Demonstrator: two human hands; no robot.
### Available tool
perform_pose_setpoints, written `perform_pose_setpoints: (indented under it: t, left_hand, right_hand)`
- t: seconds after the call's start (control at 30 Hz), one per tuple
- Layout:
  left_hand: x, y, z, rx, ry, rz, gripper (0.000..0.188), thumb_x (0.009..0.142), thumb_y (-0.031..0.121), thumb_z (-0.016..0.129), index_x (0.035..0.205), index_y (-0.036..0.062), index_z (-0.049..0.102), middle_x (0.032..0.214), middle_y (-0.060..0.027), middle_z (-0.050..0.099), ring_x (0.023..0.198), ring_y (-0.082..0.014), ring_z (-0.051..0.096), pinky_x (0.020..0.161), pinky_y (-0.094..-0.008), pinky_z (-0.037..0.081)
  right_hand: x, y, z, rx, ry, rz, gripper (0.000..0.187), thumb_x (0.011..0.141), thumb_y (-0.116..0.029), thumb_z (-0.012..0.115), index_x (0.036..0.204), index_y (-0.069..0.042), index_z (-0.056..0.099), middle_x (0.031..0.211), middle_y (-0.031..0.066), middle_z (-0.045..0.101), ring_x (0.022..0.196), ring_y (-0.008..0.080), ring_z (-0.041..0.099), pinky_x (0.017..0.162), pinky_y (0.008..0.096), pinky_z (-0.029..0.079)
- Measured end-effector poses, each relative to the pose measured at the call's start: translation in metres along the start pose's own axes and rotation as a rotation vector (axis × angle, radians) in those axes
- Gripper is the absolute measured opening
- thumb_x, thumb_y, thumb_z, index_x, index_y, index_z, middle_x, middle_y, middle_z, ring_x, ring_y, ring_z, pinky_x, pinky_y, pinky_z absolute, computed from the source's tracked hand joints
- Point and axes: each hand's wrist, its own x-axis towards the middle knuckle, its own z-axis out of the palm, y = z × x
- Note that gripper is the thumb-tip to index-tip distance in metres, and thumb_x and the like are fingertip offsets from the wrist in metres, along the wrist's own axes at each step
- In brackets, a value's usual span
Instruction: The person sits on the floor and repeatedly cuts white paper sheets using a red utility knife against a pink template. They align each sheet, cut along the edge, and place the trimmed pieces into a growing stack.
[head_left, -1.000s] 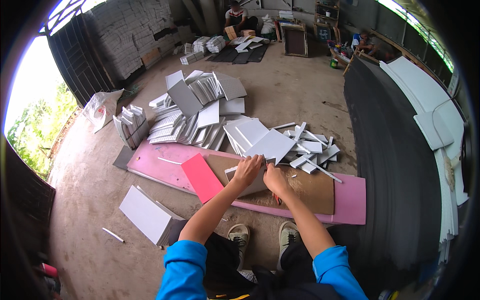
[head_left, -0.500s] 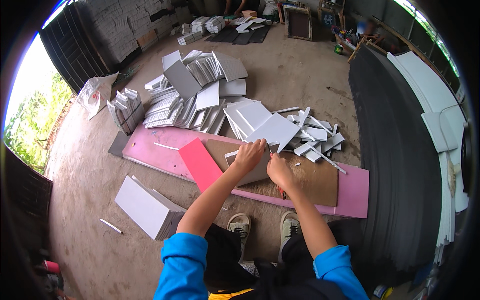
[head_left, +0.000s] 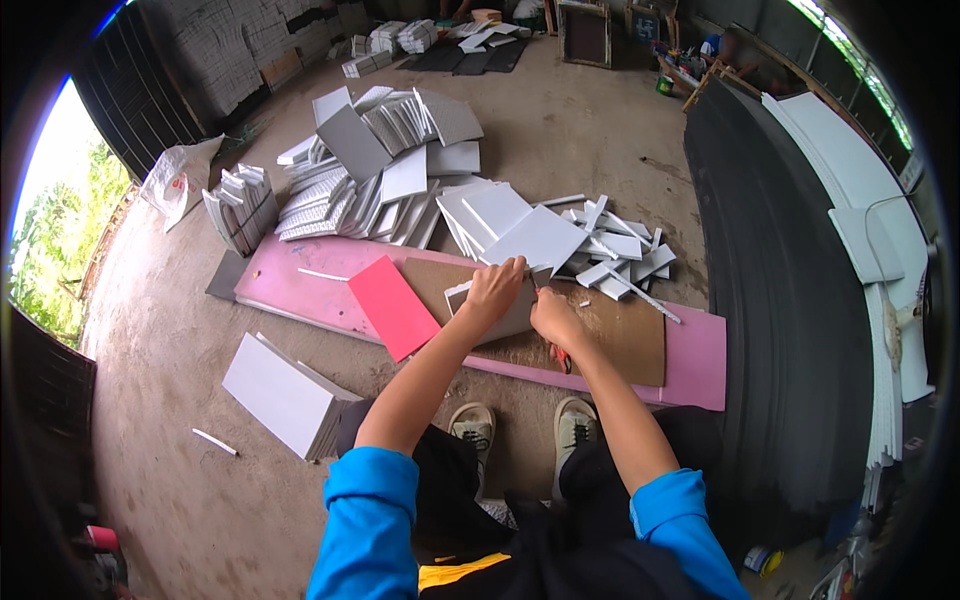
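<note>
My left hand [head_left: 496, 290] presses down on a grey-white foam board piece [head_left: 508, 320], its fingers bent over the far edge. Close beside it on the right, my right hand [head_left: 556, 316] is closed around an orange-handled knife [head_left: 563, 358]. The handle's end sticks out below the fist; its tip is by the board's far right edge, too small to make out clearly. Beneath the board piece lies a brown sheet [head_left: 625, 340], resting on a long pink foam slab [head_left: 697, 350]. A bright pink-red rectangular board [head_left: 393, 308] lies to the left of my left forearm.
Beyond the slab spread heaped white boards [head_left: 405, 175] and loose offcut strips [head_left: 625, 255]. A tied bundle [head_left: 240, 208] stands at the far left. Stacked white boards [head_left: 285, 395] sit near my left foot. Large dark sheets [head_left: 780, 290] run along the right.
The whole view has shifted slightly, so the scene sits higher and further left. Both hands stay at the same board piece, with the knife still in the right one.
</note>
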Motion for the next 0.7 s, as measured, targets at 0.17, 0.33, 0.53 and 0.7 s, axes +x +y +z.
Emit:
perform_pose_setpoints:
  t: [0.17, 0.33, 0.53, 0.7]
  left_hand:
    - [-0.008, 0.002, 0.005, -0.021, -0.029, -0.005, 0.015, 0.082, 0.008, 0.047, 0.095, 0.0019, 0.043, 0.082, -0.0126, 0.058, 0.068, -0.0295, 0.063, 0.052, -0.0401, 0.05]
    - [-0.009, 0.012, 0.005, 0.004, -0.006, 0.033, 0.017, 0.082, 0.007, 0.048, 0.097, 0.002, 0.042, 0.085, -0.0125, 0.058, 0.069, -0.0294, 0.064, 0.054, -0.041, 0.051]
    - [-0.002, 0.001, 0.003, 0.003, -0.022, -0.04, 0.017, 0.082, 0.006, 0.047, 0.098, 0.0012, 0.043, 0.083, -0.0121, 0.058, 0.068, -0.0297, 0.063, 0.052, -0.04, 0.05]
    - [-0.002, -0.007, 0.008, 0.062, 0.026, 0.045, 0.014, 0.082, 0.01, 0.049, 0.093, 0.0033, 0.044, 0.078, -0.0092, 0.058, 0.065, -0.0264, 0.064, 0.05, -0.037, 0.05]
  right_hand:
    - [-0.009, -0.002, 0.007, 0.014, 0.037, 0.017, 0.029, 0.081, -0.009, 0.045, 0.103, 0.009, 0.054, 0.096, 0.0323, 0.058, 0.095, 0.0438, 0.057, 0.085, 0.0471, 0.045]
    - [0.005, -0.004, -0.006, -0.055, -0.071, 0.009, 0.026, 0.077, -0.001, 0.041, 0.094, 0.016, 0.05, 0.076, 0.0311, 0.06, 0.057, 0.036, 0.064, 0.051, 0.042, 0.052]
    - [0.008, -0.004, 0.002, -0.034, -0.072, 0.003, 0.026, 0.078, -0.002, 0.04, 0.095, 0.015, 0.049, 0.072, 0.0294, 0.06, 0.052, 0.0345, 0.062, 0.044, 0.0438, 0.05]
    - [0.011, 0.005, 0.015, -0.01, -0.049, 0.065, 0.028, 0.079, -0.008, 0.046, 0.1, 0.009, 0.054, 0.101, 0.0325, 0.057, 0.099, 0.0435, 0.056, 0.087, 0.0466, 0.045]
